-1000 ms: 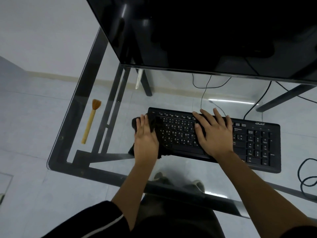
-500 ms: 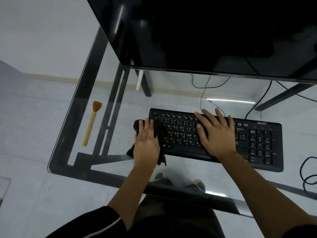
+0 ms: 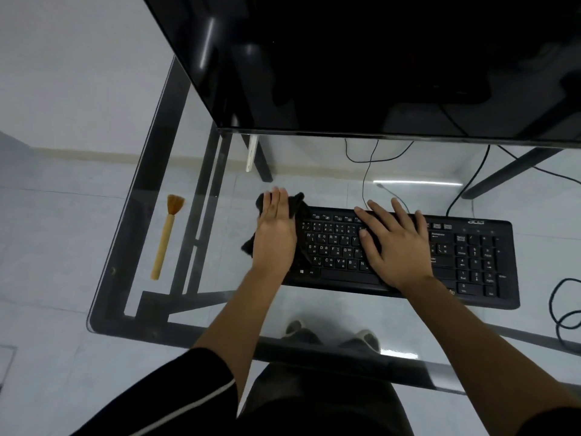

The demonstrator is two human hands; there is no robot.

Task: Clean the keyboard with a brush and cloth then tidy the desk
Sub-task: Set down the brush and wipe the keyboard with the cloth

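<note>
Press the soft, limp cloth (image 3: 297, 204) flat under the straight-fingered left grip (image 3: 276, 234), pinch any fold to lift, brace the likely light, stiff keyboard (image 3: 471, 256) with the flat, spread-fingered right grip (image 3: 396, 247)

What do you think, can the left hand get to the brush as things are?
Probably yes: the brush lies left of the left hand with nothing between them, though that hand presses the cloth and must leave it.

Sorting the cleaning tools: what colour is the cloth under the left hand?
Black; the cloth shows best in the head view.
</note>
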